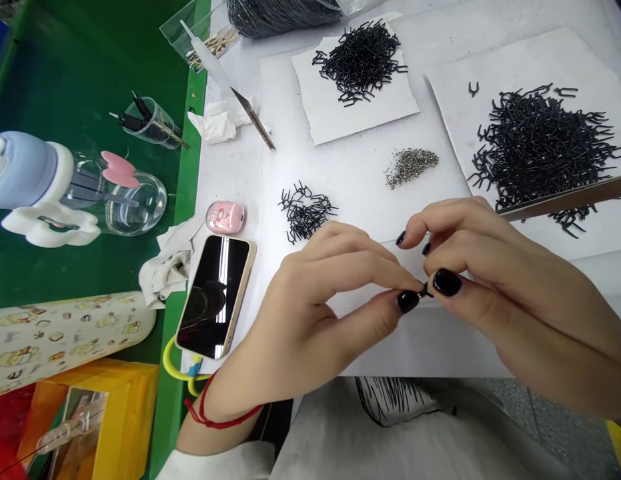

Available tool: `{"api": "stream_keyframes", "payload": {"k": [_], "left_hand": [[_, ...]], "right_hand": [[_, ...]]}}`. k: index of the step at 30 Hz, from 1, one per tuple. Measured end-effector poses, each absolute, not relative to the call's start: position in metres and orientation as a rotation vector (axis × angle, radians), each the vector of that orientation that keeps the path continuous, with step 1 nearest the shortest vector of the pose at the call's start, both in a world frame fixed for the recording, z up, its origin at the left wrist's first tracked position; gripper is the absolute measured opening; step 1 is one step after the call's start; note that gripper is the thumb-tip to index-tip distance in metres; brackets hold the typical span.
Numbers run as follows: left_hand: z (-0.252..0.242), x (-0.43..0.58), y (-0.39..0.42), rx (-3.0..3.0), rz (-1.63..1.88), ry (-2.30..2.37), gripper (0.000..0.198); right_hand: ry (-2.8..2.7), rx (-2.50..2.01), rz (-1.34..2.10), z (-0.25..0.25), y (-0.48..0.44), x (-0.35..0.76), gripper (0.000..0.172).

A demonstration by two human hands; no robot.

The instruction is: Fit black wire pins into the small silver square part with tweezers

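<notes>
Pinching a tiny black piece (424, 291) right in the middle of the frame. The left hand (315, 313) comes in from bottom centre and the right hand (510, 293) from the lower right. Each has thumb and forefinger closed on the piece, and the black-painted nails are almost touching.

Just above the left hand there's a small pile of black clips (306, 212). Above the right hand is a little heap of grey metal bits (411, 165). A much bigger clip pile (540, 143) sits on white paper at the right edge, and another clip heap (360, 57) is at top centre.

Left of the hands a phone (215, 297) lies screen up, with a pink case (225, 217) just above it.
</notes>
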State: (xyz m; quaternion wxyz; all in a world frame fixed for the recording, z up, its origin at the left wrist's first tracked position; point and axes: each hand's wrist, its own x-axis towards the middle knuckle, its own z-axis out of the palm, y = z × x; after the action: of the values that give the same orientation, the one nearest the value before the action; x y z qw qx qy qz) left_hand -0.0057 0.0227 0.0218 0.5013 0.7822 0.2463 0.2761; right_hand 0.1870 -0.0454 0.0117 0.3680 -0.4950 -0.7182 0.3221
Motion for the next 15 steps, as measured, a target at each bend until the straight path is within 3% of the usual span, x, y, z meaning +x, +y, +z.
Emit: {"api": "stream_keyframes", "payload": {"k": [15], "left_hand": [[0.0223,-0.0059,0.0225,1.888,0.632,0.629,0.025]], "right_hand": [[-1.905,-1.198,0.817,0.0113,-0.0417,0.1868,0.017]]}}
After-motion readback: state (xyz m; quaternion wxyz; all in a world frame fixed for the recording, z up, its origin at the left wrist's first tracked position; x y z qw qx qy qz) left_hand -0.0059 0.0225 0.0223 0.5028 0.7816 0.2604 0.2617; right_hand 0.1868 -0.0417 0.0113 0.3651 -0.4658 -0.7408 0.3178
